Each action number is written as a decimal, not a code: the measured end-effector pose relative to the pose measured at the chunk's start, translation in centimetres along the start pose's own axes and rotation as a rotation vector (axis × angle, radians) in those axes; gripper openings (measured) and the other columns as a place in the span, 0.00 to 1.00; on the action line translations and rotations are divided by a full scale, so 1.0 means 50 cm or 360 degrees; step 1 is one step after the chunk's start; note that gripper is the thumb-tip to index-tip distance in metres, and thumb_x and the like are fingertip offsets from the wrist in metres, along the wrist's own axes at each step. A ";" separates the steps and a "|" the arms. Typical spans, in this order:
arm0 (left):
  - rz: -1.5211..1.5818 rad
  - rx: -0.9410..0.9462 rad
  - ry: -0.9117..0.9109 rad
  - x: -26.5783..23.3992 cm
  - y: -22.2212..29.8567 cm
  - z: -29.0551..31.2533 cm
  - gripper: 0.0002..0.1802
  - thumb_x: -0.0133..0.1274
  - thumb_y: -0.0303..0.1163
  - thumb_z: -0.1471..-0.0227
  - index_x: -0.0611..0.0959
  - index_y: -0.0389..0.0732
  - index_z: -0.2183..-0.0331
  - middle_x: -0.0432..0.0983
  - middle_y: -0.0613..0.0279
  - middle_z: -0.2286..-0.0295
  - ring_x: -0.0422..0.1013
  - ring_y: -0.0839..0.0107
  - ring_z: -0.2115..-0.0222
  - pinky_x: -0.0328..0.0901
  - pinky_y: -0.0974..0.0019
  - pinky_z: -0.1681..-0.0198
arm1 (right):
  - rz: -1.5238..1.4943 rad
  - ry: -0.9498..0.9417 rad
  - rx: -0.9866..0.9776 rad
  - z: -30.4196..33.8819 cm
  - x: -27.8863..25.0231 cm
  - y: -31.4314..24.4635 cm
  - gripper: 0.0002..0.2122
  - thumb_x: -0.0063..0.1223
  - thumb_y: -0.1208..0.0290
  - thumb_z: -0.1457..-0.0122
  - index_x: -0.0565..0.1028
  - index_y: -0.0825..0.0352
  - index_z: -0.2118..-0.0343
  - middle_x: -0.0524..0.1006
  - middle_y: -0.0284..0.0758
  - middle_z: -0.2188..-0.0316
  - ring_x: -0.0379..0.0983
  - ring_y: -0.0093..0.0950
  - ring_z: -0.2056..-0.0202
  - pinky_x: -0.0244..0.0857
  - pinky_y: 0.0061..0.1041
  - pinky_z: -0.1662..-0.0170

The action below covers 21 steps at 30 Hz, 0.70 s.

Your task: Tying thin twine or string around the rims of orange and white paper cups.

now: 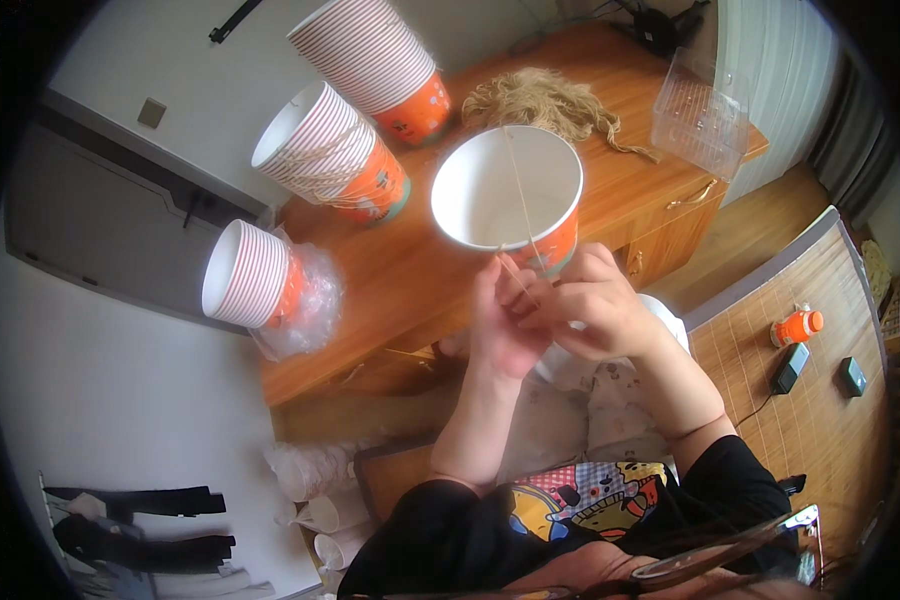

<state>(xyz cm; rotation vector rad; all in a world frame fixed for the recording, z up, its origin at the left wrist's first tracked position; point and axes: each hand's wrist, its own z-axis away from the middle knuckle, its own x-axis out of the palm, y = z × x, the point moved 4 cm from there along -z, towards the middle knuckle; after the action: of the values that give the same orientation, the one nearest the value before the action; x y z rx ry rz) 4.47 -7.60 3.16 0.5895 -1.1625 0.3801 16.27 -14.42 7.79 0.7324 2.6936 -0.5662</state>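
Note:
A large paper bucket (460, 205), white inside with an orange printed outside, stands in front of me with its mouth toward me. A thin tan string (521, 190) runs across its opening from the far rim to the near rim. Just below the near rim, my left hand (503, 335) has its fingertips closed on the string. Beside it my right hand (595, 310) pinches the string too, its fingers curled close to the left ones. The exact grip between the fingertips is partly hidden.
A bundle of tan strings (535, 100) lies behind the bucket on the wooden cabinet (410, 280). Stacked paper buckets (365, 60), a string-draped stack (320, 150) and a plastic-wrapped stack (250, 275) stand left. A clear plastic basket (705, 115) sits right; an orange bottle (798, 327) lies on a mat.

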 end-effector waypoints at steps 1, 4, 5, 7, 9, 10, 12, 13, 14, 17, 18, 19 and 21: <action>0.0056 -0.0030 -0.0005 0.002 0.000 0.001 0.09 0.52 0.47 0.42 0.81 0.57 0.70 0.52 0.81 0.86 0.51 0.86 0.83 0.54 0.79 0.80 | -0.0025 0.0005 0.0006 0.000 -0.003 0.001 0.15 0.60 0.80 0.56 0.73 0.57 0.64 0.78 0.20 0.70 0.69 0.29 0.66 0.58 0.31 0.58; 0.0115 -0.0035 -0.0077 -0.015 0.011 -0.003 0.08 0.52 0.43 0.42 0.72 0.56 0.71 0.53 0.81 0.84 0.53 0.85 0.81 0.51 0.80 0.82 | -0.0083 0.0032 0.0047 0.005 -0.012 0.006 0.16 0.58 0.80 0.58 0.73 0.57 0.64 0.78 0.21 0.71 0.67 0.30 0.67 0.57 0.31 0.58; 0.0042 -0.0001 -0.0086 -0.015 0.014 -0.001 0.08 0.52 0.43 0.42 0.72 0.56 0.71 0.53 0.81 0.84 0.53 0.85 0.81 0.51 0.80 0.82 | -0.0095 0.0051 0.0077 0.009 -0.010 0.011 0.16 0.58 0.79 0.58 0.74 0.57 0.64 0.77 0.21 0.71 0.67 0.30 0.67 0.56 0.31 0.59; -0.0105 0.0065 -0.0106 -0.014 0.018 0.001 0.08 0.52 0.42 0.42 0.72 0.55 0.71 0.54 0.81 0.84 0.53 0.85 0.81 0.49 0.80 0.83 | -0.0088 0.0070 0.0113 0.014 -0.009 0.017 0.16 0.58 0.80 0.59 0.74 0.58 0.64 0.76 0.24 0.71 0.66 0.31 0.68 0.56 0.31 0.60; -0.0196 0.0154 -0.0026 -0.013 0.022 0.004 0.07 0.51 0.44 0.40 0.79 0.55 0.67 0.54 0.81 0.85 0.52 0.86 0.82 0.49 0.80 0.84 | -0.0055 0.0070 0.0124 0.011 -0.009 0.015 0.16 0.58 0.81 0.61 0.73 0.59 0.66 0.73 0.28 0.70 0.65 0.33 0.69 0.55 0.32 0.62; -0.0241 0.0197 0.0014 -0.013 0.025 0.005 0.09 0.50 0.45 0.40 0.83 0.55 0.65 0.54 0.81 0.85 0.52 0.87 0.83 0.49 0.80 0.85 | -0.0014 0.0065 0.0128 0.007 -0.008 0.014 0.16 0.59 0.80 0.60 0.74 0.59 0.65 0.74 0.28 0.70 0.65 0.32 0.69 0.56 0.32 0.62; -0.0264 0.0213 -0.0012 -0.019 0.030 0.005 0.09 0.50 0.44 0.39 0.83 0.54 0.63 0.54 0.81 0.85 0.52 0.87 0.83 0.48 0.81 0.85 | 0.0070 0.0054 0.0132 -0.003 -0.006 0.009 0.17 0.61 0.79 0.60 0.74 0.59 0.64 0.75 0.27 0.69 0.65 0.31 0.69 0.56 0.31 0.61; -0.0275 0.0220 -0.0025 -0.021 0.032 0.005 0.09 0.50 0.44 0.39 0.83 0.54 0.62 0.54 0.81 0.85 0.52 0.87 0.83 0.48 0.81 0.86 | 0.0184 0.0077 0.0220 -0.004 -0.001 0.011 0.16 0.62 0.76 0.59 0.74 0.59 0.64 0.75 0.26 0.70 0.66 0.30 0.69 0.57 0.31 0.61; -0.0318 0.0248 0.0004 -0.019 0.031 0.006 0.09 0.50 0.43 0.39 0.83 0.54 0.63 0.54 0.81 0.84 0.52 0.87 0.83 0.47 0.81 0.86 | 0.0298 0.0099 0.0311 -0.002 0.007 0.014 0.16 0.63 0.74 0.58 0.74 0.59 0.63 0.76 0.25 0.71 0.67 0.29 0.68 0.57 0.31 0.61; -0.0431 0.0320 0.0093 -0.017 0.028 0.009 0.09 0.50 0.42 0.38 0.83 0.53 0.63 0.56 0.81 0.84 0.51 0.87 0.84 0.47 0.81 0.86 | 0.0450 0.0156 0.0435 -0.006 0.026 0.010 0.16 0.65 0.71 0.57 0.74 0.60 0.63 0.76 0.25 0.71 0.69 0.28 0.67 0.58 0.30 0.61; -0.0458 0.0337 0.0123 -0.024 0.029 0.010 0.09 0.50 0.42 0.38 0.82 0.52 0.64 0.56 0.81 0.83 0.51 0.87 0.84 0.46 0.80 0.85 | 0.0470 0.0173 0.0452 -0.008 0.031 0.007 0.16 0.65 0.72 0.56 0.74 0.60 0.62 0.76 0.25 0.71 0.69 0.28 0.66 0.58 0.30 0.61; -0.0486 0.0354 0.0152 -0.029 0.030 0.011 0.09 0.49 0.42 0.38 0.82 0.52 0.64 0.56 0.81 0.83 0.51 0.87 0.84 0.46 0.80 0.85 | 0.0478 0.0189 0.0459 -0.007 0.036 0.006 0.16 0.65 0.72 0.56 0.74 0.60 0.62 0.76 0.25 0.70 0.70 0.28 0.66 0.59 0.30 0.61; -0.0681 0.0398 0.0088 -0.027 0.030 0.011 0.09 0.50 0.42 0.38 0.82 0.50 0.64 0.57 0.81 0.83 0.52 0.88 0.83 0.47 0.80 0.84 | 0.0492 0.0220 0.0474 -0.002 0.044 0.007 0.16 0.65 0.74 0.56 0.75 0.60 0.62 0.77 0.26 0.70 0.70 0.28 0.66 0.59 0.30 0.61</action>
<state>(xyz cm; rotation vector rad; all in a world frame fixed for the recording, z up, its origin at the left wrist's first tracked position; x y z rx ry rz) 2.73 -6.75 2.40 1.0177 -0.9109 0.1724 14.62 -13.16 6.97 1.2816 2.5679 -0.8718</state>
